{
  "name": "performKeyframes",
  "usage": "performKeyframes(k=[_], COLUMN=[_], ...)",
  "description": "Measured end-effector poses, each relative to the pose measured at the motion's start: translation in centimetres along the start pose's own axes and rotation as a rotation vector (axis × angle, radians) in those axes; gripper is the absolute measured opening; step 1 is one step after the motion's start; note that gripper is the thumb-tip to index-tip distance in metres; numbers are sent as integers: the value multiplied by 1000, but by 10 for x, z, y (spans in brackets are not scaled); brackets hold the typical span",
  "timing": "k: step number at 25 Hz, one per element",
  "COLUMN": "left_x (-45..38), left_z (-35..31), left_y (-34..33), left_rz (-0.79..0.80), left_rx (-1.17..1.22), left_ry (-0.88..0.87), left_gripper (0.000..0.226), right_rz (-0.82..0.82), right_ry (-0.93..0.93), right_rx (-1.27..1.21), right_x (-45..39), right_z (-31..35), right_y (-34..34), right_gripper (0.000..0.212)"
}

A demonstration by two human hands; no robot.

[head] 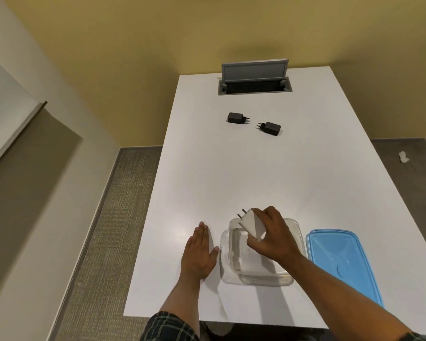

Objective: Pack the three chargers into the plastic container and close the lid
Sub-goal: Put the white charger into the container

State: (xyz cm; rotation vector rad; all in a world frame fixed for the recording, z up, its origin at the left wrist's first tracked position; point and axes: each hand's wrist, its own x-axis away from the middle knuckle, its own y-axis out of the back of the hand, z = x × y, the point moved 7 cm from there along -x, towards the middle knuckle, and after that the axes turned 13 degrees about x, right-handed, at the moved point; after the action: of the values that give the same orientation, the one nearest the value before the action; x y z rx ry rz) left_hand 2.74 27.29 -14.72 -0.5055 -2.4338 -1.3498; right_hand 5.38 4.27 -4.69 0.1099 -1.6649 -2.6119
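Observation:
My right hand [274, 238] grips a white charger [251, 223], pins pointing up and to the left, just above the far left part of the clear plastic container [258, 276]. The container stands open near the table's front edge and looks empty. Its blue lid [342, 264] lies flat on the table right of it. My left hand [199, 252] rests flat, fingers together, on the table just left of the container. Two black chargers lie farther back on the table, one [236, 118] to the left and one [271, 128] to the right, pins facing each other.
The white table [244, 173] has an open grey cable hatch [255, 81] at its far end. Grey carpet lies on both sides, with a white scrap [403, 157] on the floor at the right. A yellow wall stands behind.

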Motion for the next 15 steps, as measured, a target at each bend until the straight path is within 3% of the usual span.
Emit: performKeyframes(k=[9,15], left_x=[-20,-27], left_z=[-1,9], left_y=[18,9], left_rz=[4,150], left_rx=[-88,-17], left_ry=[64,118], left_gripper=[76,80], right_rz=[332,344], right_ry=[-168,-329], right_rx=[168,184], right_x=[-11,-7], right_z=[7,13], right_y=[-31,-55], right_gripper=[63,58])
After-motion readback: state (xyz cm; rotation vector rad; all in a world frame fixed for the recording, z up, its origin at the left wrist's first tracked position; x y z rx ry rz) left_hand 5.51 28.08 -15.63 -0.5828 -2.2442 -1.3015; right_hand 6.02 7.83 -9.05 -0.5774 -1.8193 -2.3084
